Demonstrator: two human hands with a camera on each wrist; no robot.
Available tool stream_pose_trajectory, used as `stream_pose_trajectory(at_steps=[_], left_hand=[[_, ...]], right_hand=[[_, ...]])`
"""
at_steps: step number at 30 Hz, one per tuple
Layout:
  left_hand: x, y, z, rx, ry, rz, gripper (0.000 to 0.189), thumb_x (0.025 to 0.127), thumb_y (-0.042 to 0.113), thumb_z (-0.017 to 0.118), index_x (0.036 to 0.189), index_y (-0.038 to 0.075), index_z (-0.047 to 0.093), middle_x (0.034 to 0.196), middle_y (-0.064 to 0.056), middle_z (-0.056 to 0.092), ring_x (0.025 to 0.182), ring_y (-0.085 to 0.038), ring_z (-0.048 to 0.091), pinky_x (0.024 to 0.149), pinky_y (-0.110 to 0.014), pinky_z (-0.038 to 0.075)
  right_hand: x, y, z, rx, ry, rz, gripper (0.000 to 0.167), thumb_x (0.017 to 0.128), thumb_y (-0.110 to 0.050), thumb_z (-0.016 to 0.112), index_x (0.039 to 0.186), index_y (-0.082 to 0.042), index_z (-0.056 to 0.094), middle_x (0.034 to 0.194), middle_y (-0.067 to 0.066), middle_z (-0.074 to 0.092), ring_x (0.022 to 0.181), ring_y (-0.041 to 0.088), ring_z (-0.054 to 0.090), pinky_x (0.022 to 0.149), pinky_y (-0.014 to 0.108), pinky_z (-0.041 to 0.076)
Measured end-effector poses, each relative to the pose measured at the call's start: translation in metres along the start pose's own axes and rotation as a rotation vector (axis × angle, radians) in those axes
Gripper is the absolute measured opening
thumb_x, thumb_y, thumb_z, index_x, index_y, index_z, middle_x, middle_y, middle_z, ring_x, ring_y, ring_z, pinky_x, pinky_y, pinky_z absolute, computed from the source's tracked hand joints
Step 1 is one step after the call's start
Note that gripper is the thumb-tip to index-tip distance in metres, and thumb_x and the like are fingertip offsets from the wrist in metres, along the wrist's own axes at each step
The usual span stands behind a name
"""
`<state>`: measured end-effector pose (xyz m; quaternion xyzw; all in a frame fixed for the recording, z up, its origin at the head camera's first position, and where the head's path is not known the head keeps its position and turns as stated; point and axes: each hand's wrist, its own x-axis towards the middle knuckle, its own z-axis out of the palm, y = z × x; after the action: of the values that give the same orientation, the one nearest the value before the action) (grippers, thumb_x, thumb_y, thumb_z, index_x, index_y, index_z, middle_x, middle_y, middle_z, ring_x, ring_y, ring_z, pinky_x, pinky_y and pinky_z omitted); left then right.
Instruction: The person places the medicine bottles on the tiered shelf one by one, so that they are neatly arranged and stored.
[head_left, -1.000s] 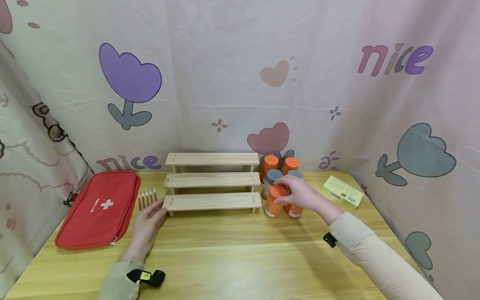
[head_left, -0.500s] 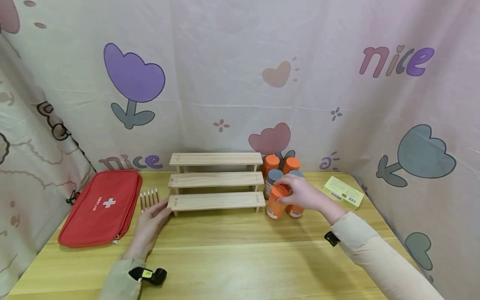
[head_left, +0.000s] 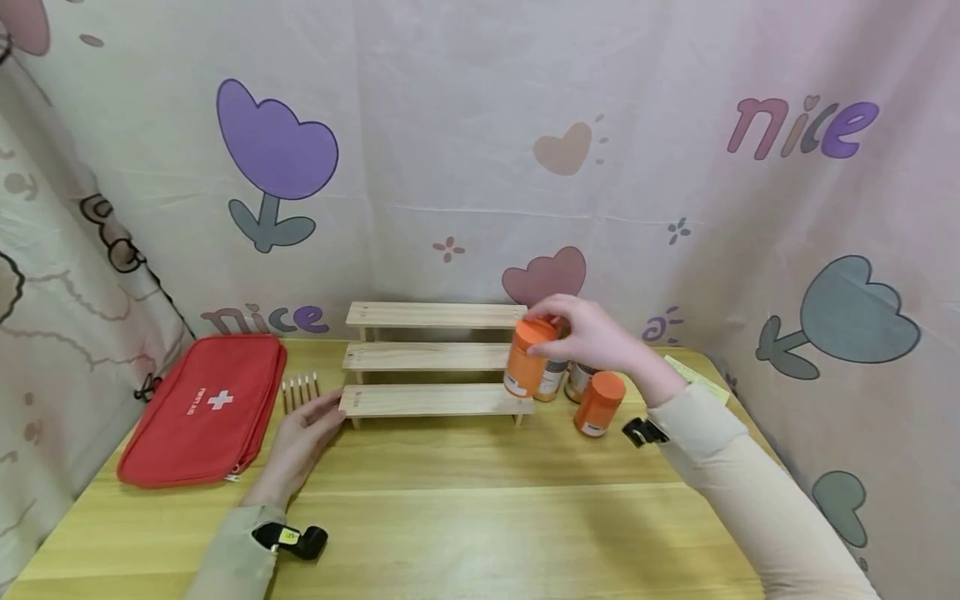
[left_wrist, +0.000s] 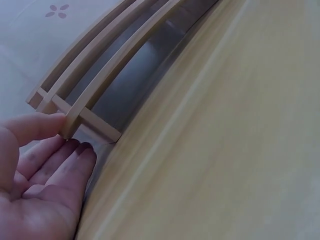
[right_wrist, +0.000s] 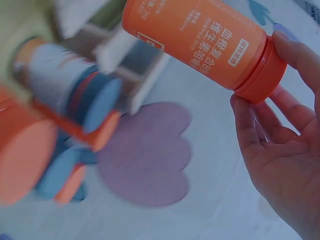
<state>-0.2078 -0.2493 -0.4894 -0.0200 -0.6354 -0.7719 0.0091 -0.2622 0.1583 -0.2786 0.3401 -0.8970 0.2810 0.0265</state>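
Observation:
My right hand [head_left: 592, 333] grips an orange pill bottle [head_left: 521, 367] by its orange lid, with thumb and fingers around the cap. In the head view the bottle is raised, slightly tilted, in front of the right end of a three-step wooden rack [head_left: 435, 401]. White lettering shows on its side in the right wrist view [right_wrist: 200, 40]. My left hand [head_left: 303, 437] pinches the left end of the rack's lowest plank, thumb above and fingers below in the left wrist view [left_wrist: 125, 55]. Another orange bottle [head_left: 600, 406] stands beneath my right hand.
Grey-capped bottles [right_wrist: 95, 100] stand behind, partly hidden by the right hand. A red first aid pouch [head_left: 202, 417] lies left, with several cotton swabs [head_left: 300, 390] beside it. A pale green box [head_left: 697, 377] sits right, half covered by the forearm. A patterned curtain [head_left: 442, 150] hangs behind.
My right hand has lifted the orange bottle off the table, up and left toward the rack. The rack has shifted slightly right, with my left hand still at its end.

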Motion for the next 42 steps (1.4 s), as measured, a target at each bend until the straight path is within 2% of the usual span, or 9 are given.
stream_pose_trajectory(at_steps=[4, 9, 15, 21, 28, 35, 42], left_hand=[[0.002, 0.002, -0.006, 0.001, -0.029, 0.001, 0.058, 0.096, 0.009, 0.059, 0.143, -0.011, 0.031, 0.122, 0.006, 0.055, 0.11, -0.003, 0.055, 0.095, -0.017, 0.045], [0.004, 0.002, -0.01, -0.039, -0.063, -0.014, 0.058, 0.096, 0.007, 0.057, 0.143, -0.012, 0.03, 0.119, 0.009, 0.059, 0.108, -0.003, 0.056, 0.094, -0.017, 0.047], [0.005, 0.001, -0.011, -0.067, -0.07, -0.028, 0.059, 0.096, 0.006, 0.056, 0.144, -0.013, 0.027, 0.12, 0.01, 0.059, 0.109, -0.002, 0.056, 0.095, -0.018, 0.046], [0.001, 0.001, -0.009, -0.079, -0.071, -0.051, 0.058, 0.097, 0.006, 0.055, 0.145, -0.011, 0.027, 0.121, 0.011, 0.058, 0.111, -0.003, 0.056, 0.097, -0.02, 0.046], [-0.002, -0.002, -0.007, -0.068, -0.055, -0.066, 0.06, 0.096, 0.007, 0.057, 0.145, -0.01, 0.027, 0.123, 0.009, 0.056, 0.111, -0.001, 0.055, 0.097, -0.02, 0.045], [-0.001, -0.001, -0.006, -0.06, -0.047, -0.063, 0.06, 0.097, 0.007, 0.057, 0.145, -0.01, 0.027, 0.124, 0.009, 0.055, 0.111, -0.001, 0.055, 0.097, -0.019, 0.045], [0.0, 0.0, -0.007, -0.047, -0.043, -0.058, 0.059, 0.097, 0.008, 0.057, 0.145, -0.009, 0.028, 0.123, 0.01, 0.055, 0.11, 0.0, 0.055, 0.096, -0.019, 0.046]], right_hand=[[0.034, -0.018, 0.004, 0.052, 0.0, -0.033, 0.043, 0.08, -0.028, 0.079, 0.118, -0.012, 0.066, 0.111, -0.002, 0.063, 0.099, 0.014, 0.058, 0.088, 0.035, 0.051], [0.076, -0.036, 0.018, 0.11, -0.012, -0.045, 0.044, 0.082, -0.028, 0.077, 0.121, -0.012, 0.065, 0.116, -0.001, 0.061, 0.103, 0.014, 0.058, 0.091, 0.031, 0.05], [0.127, -0.049, 0.046, 0.21, 0.057, -0.054, 0.043, 0.083, -0.023, 0.076, 0.123, -0.011, 0.065, 0.117, 0.001, 0.061, 0.103, 0.014, 0.059, 0.086, 0.022, 0.051], [0.166, -0.056, 0.077, 0.315, 0.155, -0.006, 0.041, 0.083, -0.02, 0.076, 0.121, -0.007, 0.067, 0.12, 0.006, 0.061, 0.104, 0.014, 0.058, 0.085, 0.018, 0.05], [0.188, -0.06, 0.106, 0.369, 0.235, 0.032, 0.042, 0.082, -0.019, 0.077, 0.121, -0.006, 0.066, 0.123, 0.006, 0.059, 0.105, 0.013, 0.057, 0.085, 0.013, 0.048], [0.197, -0.066, 0.119, 0.419, 0.266, 0.03, 0.039, 0.081, -0.014, 0.078, 0.117, -0.001, 0.067, 0.121, 0.009, 0.058, 0.103, 0.016, 0.057, 0.082, 0.014, 0.051], [0.201, -0.071, 0.124, 0.306, 0.328, 0.041, 0.038, 0.079, -0.021, 0.08, 0.11, -0.003, 0.069, 0.115, 0.007, 0.06, 0.1, 0.016, 0.055, 0.08, 0.012, 0.048]])
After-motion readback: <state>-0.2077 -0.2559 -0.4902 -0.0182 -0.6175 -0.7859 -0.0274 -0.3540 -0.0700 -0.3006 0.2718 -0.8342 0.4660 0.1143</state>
